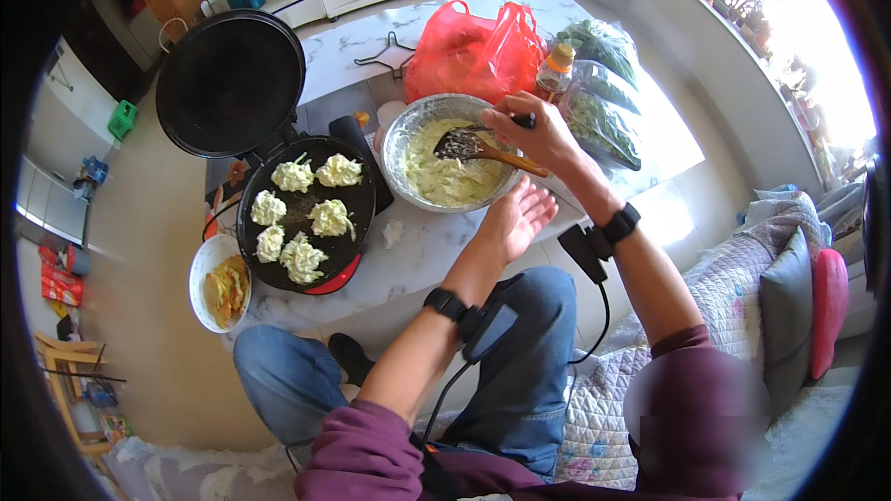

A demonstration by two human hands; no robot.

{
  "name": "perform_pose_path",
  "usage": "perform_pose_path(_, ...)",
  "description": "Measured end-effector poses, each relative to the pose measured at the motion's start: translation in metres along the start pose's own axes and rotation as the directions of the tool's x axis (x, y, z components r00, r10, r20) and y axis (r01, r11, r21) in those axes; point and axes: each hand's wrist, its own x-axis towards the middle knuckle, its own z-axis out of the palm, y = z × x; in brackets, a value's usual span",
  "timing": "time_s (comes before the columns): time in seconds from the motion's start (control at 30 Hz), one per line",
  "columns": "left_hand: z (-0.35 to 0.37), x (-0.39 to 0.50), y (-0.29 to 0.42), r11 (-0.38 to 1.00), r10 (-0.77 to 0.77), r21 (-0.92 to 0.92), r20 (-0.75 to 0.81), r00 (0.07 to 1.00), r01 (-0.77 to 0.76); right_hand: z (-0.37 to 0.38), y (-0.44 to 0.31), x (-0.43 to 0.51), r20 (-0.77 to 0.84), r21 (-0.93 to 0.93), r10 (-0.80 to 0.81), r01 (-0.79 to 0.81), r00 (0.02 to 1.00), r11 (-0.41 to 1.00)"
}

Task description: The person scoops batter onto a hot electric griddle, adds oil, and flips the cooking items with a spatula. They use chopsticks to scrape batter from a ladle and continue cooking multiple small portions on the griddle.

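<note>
My right hand (539, 136) is over the right rim of a metal mixing bowl (398, 177), gripping a black-handled utensil (523, 120) whose far end is hard to make out. Pale, shredded-looking batter (442, 177) fills the bowl's bottom. A wooden spatula (511, 156), its head smeared with batter, leans across the bowl with its handle over the right rim. Just below that rim my left hand (518, 219) holds nothing, fingers apart and palm turned up. Left of the bowl, several batter mounds (304, 259) lie apart in an open electric griddle (292, 212).
The griddle's raised lid (230, 83) stands at the back left. A white bowl (197, 289) of browned fritters (228, 289) is at the table's left edge. Behind the mixing bowl are a red plastic bag (473, 49), a capped bottle (555, 73), bagged greens (602, 118) and a wire stand (390, 56).
</note>
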Motion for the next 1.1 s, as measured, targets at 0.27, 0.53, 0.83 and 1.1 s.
perform_pose_path(0.27,0.031,0.044,-0.005,0.945,0.18,-0.28,0.019,0.984,-0.167,0.003,0.013,0.024,0.005,0.212,0.327,-0.321,0.945,0.923)
perform_pose_path(0.53,0.0,-0.074,0.033,0.978,0.163,0.138,-0.038,0.986,-0.157,-0.007,0.014,-0.031,-0.05,0.662,0.351,-0.232,0.935,0.713)
perform_pose_path(0.83,-0.037,-0.162,0.06,0.917,0.183,0.366,-0.029,0.983,-0.16,0.072,0.036,-0.08,-0.038,0.982,0.671,-0.098,0.74,0.163)
perform_pose_path(1.1,-0.049,-0.194,0.062,0.837,0.267,0.509,-0.06,0.962,-0.2,0.074,0.044,-0.082,-0.1,0.922,0.648,-0.175,0.755,0.346)
